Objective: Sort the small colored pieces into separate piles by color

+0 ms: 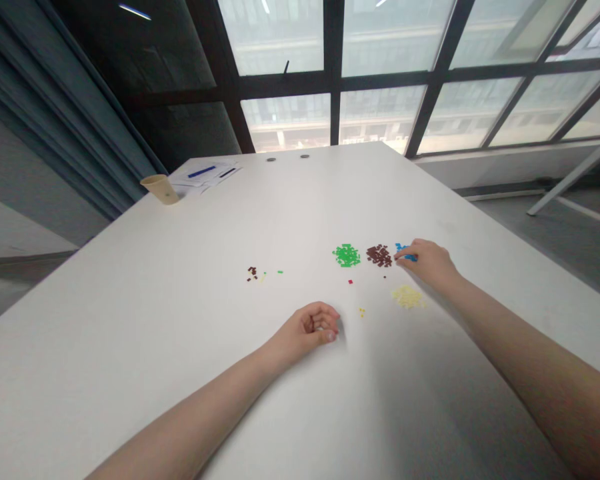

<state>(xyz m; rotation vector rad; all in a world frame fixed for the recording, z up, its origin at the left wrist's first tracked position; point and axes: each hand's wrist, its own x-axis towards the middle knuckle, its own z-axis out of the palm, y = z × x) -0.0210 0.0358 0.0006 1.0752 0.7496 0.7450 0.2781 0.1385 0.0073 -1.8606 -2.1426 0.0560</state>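
My right hand (425, 260) is at the right edge of a pile of small dark brown pieces (379, 255), thumb and forefinger closed in a pinch. A dark bit shows at the fingertips, apparently one brown piece. Partly hidden behind these fingers lie small blue pieces (403, 248). My left hand (316, 323) rests on its side on the white table (290, 213), fingers loosely curled and thumb apart, with nothing visible in it. Left of the brown pile is a heap of green pieces (347, 255). Pale yellow pieces (407, 297) lie below my right hand.
A small mixed group of brown pieces (252, 272) lies left of centre, beside a green piece (280, 272). Single red (351, 281) and several yellow bits (362, 312) lie nearer. At the far left stand a tan cup (161, 189) and papers (195, 175) with a blue pen (202, 171).
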